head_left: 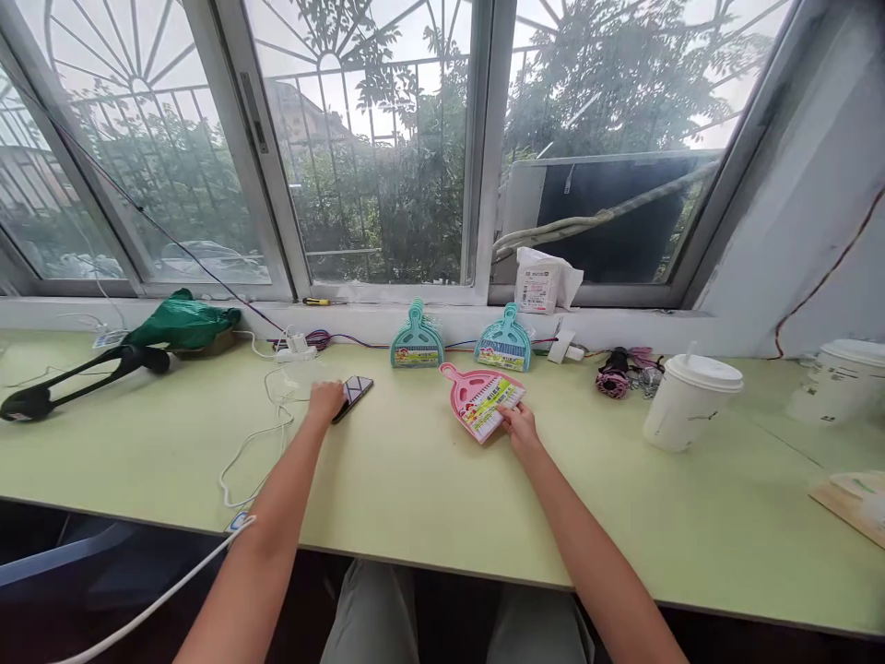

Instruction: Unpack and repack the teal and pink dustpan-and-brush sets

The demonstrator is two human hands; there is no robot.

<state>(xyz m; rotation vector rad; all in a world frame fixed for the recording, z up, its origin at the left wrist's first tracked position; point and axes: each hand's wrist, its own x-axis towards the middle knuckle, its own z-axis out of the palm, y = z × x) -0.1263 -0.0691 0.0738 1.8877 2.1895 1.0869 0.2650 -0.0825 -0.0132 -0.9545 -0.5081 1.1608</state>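
Observation:
My right hand [520, 428] grips the lower right edge of a pink dustpan set [477, 398], its handle pointing up and left and a printed label across its front. Next to a dark phone [354, 397] lying on the table, my left hand [327, 402] is closed at the phone's left edge; whether anything is between its fingers is hidden. Against the wall below the window stand two groups of teal dustpan sets, one [416, 339] at the middle and one [504, 341] just behind the pink one.
Lidded white cups [691, 401] stand at the right. Black headphones [89, 369] and a green bag [181, 321] lie at the left. White cables [257, 433] run beside my left arm. A white package [543, 281] sits on the sill, with a yellow tool [316, 302] farther left.

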